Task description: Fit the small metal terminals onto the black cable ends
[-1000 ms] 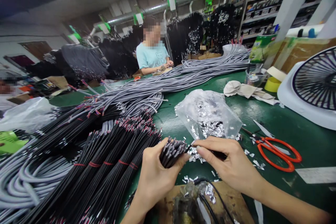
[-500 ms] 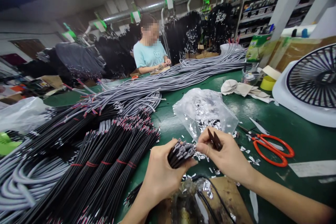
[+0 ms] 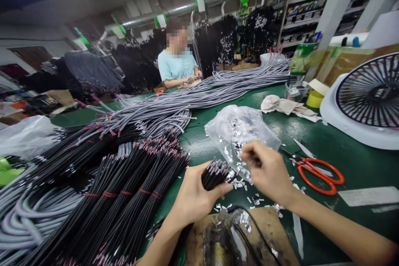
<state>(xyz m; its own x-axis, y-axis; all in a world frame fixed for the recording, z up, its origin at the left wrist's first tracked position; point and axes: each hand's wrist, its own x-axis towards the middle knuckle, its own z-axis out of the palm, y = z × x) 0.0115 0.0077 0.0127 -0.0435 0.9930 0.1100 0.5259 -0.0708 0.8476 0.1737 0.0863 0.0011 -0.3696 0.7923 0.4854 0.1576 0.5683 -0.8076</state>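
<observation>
My left hand (image 3: pixel 195 195) is closed around a bundle of thin black cables (image 3: pixel 215 173), their grey cut ends facing up and toward the right. To the right of those ends is my right hand (image 3: pixel 269 170), fingers curled and smeared by motion. A dark two-pointed tool (image 3: pixel 256 161), mostly hidden by the fingers, sits in its grip; whether it is snips or tweezers I cannot tell. Just behind this hand lies a clear plastic bag (image 3: pixel 240 122) with silvery scraps in it. More foil-like scraps (image 3: pixel 238 183) are scattered on the green table between and below my hands.
Red-handled scissors (image 3: pixel 321 174) lie at the right, before a white fan (image 3: pixel 330 108). Banded black cable bundles (image 3: pixel 124 199) fill the left, with long grey cables (image 3: pixel 193 95) across the back. A stained board (image 3: pixel 271 232) is in front. A person (image 3: pixel 177 64) sits opposite.
My right hand has moved up and away from the cable ends, its fingers turning so the tool's points no longer show clearly. My left hand still holds the bundle, slightly shifted.
</observation>
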